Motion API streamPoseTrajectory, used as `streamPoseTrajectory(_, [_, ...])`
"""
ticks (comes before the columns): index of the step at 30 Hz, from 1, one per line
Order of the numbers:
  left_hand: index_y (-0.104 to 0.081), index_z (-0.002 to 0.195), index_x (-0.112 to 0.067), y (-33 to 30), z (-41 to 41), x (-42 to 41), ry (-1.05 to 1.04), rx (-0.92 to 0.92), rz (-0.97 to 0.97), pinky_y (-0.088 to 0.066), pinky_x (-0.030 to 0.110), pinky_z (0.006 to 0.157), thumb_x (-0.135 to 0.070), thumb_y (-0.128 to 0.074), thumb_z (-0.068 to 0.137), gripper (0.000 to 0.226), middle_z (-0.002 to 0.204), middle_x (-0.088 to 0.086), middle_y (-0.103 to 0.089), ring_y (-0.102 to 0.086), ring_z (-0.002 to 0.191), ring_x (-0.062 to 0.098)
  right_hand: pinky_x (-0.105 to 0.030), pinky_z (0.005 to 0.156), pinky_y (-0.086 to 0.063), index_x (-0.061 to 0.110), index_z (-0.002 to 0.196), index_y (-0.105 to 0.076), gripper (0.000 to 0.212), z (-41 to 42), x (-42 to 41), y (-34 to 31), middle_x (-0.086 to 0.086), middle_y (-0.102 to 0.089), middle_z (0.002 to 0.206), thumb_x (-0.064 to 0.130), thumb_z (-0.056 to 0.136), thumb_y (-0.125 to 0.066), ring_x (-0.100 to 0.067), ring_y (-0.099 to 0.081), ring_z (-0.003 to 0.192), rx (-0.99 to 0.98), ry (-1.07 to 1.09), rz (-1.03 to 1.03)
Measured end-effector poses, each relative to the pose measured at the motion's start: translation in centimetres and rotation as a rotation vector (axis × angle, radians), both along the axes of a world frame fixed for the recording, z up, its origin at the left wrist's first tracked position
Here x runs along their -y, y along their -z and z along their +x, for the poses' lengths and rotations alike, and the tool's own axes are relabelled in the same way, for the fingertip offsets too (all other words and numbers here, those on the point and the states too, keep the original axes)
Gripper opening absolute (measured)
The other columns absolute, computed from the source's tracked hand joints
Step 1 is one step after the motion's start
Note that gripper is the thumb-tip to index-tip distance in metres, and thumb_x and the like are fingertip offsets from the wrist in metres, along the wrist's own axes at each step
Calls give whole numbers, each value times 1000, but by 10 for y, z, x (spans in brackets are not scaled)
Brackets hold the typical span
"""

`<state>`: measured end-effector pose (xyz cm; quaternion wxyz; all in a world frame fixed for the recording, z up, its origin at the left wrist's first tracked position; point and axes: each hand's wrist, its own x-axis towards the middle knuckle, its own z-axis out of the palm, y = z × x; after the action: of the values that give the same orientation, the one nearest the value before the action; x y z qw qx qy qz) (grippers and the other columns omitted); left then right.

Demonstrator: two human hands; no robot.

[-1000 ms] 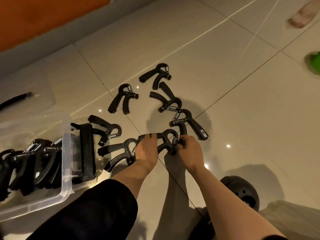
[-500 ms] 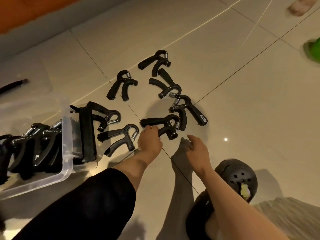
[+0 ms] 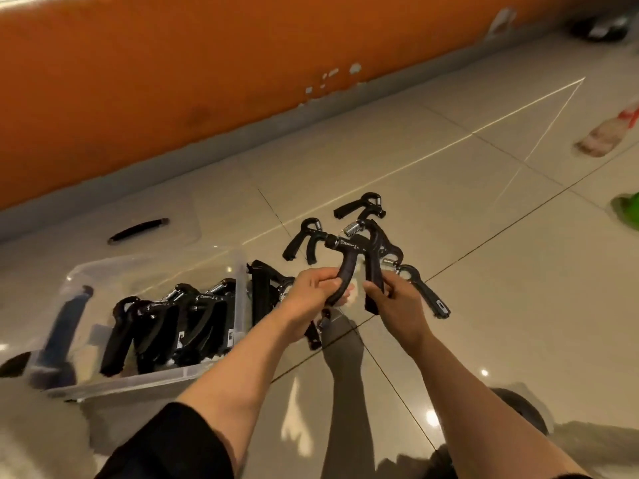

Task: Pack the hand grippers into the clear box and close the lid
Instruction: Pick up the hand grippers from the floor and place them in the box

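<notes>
A black hand gripper (image 3: 351, 250) is lifted off the floor, spring end up. My left hand (image 3: 311, 299) is shut on its left handle and my right hand (image 3: 397, 304) on its right handle. Left of my hands stands the clear box (image 3: 238, 271) with several black hand grippers (image 3: 173, 323) stacked inside. Loose hand grippers lie on the tiles beyond my hands: one (image 3: 306, 243) at left, one (image 3: 361, 203) farthest away, one (image 3: 423, 293) at right. Another (image 3: 387, 243) is partly hidden behind the lifted one. The clear lid (image 3: 155, 216) lies flat beyond the box.
An orange wall (image 3: 207, 81) with a grey skirting runs along the far side. A black clasp (image 3: 261, 292) hangs on the box's right end. A green object (image 3: 627, 210) and a pale bag (image 3: 608, 133) lie at the far right. A dark helmet (image 3: 522, 409) sits under my right forearm.
Both hands have lifted one hand gripper off the floor, each holding a handle. My head has tilted up, bringing the orange wall and the box's inside into view.
</notes>
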<state>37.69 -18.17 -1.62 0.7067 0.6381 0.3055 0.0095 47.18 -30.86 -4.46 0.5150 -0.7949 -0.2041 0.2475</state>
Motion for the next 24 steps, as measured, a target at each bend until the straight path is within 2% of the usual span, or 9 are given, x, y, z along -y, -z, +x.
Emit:
streamPoseTrajectory(1, [-63, 113, -5, -5, -10, -8, -59, 4, -4, -54, 15, 71, -7, -40, 99, 27, 91, 5, -67, -63, 82, 9, -22, 64, -53, 12, 89, -65, 11, -7, -8, -8, -4, -60, 74, 23, 88, -62, -17, -61, 69, -7, -32, 4])
streamPoseTrajectory(3, [-61, 114, -6, -16, -31, -22, -155, 12, 7, -55, 14, 69, -5, -38, 100, 27, 90, 6, -68, -64, 80, 10, -29, 60, -54, 17, 83, -67, 9, -22, -26, -22, 2, -56, 65, 25, 86, -66, -20, -60, 65, 14, -108, -6])
streamPoseTrajectory(5, [-60, 112, -6, -24, -56, -38, -211, 24, 27, -54, 15, 69, -5, -39, 100, 25, 89, 7, -68, -63, 78, 10, -34, 59, -46, 16, 79, -68, 12, -40, -47, -33, 8, -50, 57, 26, 85, -67, -15, -50, 58, 43, -156, -17])
streamPoseTrajectory(8, [-61, 110, -5, -32, -99, -64, -282, 49, 79, -51, 18, 71, -4, -45, 97, 21, 87, 6, -66, -60, 75, 9, -26, 54, -38, 19, 67, -65, 17, -74, -82, -47, 9, -48, 52, 26, 82, -71, -7, -42, 50, 103, -236, -8])
streamPoseTrajectory(11, [-61, 112, -4, -34, -143, -88, -360, 24, 131, -51, 19, 71, -3, -47, 96, 22, 85, 6, -66, -60, 75, 10, -26, 54, -40, 18, 76, -67, 14, -112, -116, -50, 6, -54, 58, 29, 78, -75, -7, -45, 51, 141, -283, -16])
streamPoseTrajectory(16, [-61, 113, 2, -26, -203, -121, -382, -103, 221, -52, 16, 70, 0, -50, 93, 23, 83, 8, -67, -62, 71, 9, -21, 52, -32, 16, 87, -63, 23, -165, -157, -38, 9, -50, 63, 33, 77, -75, -5, -44, 56, 177, -343, -115])
streamPoseTrajectory(17, [-63, 111, 2, -22, -211, -126, -375, -137, 244, -53, 18, 72, 0, -52, 92, 22, 80, 8, -66, -62, 70, 10, -22, 52, -33, 16, 88, -62, 24, -173, -162, -33, 8, -50, 64, 34, 77, -75, -6, -45, 56, 179, -357, -135])
streamPoseTrajectory(20, [-68, 104, -2, -10, -228, -141, -368, -251, 294, -53, 40, 90, -1, -59, 88, 18, 73, 8, -63, -62, 78, 21, -21, 52, -37, 16, 89, -61, 22, -188, -175, -21, 7, -52, 62, 32, 80, -73, -7, -49, 57, 143, -409, -176])
streamPoseTrajectory(24, [-69, 88, -10, 4, -236, -162, -313, -408, 437, -49, 37, 91, -5, -62, 86, 8, 67, 3, -55, -58, 77, 21, -23, 59, -43, 21, 88, -59, 17, -204, -196, -8, 7, -54, 65, 29, 79, -71, -9, -55, 63, 103, -462, -278])
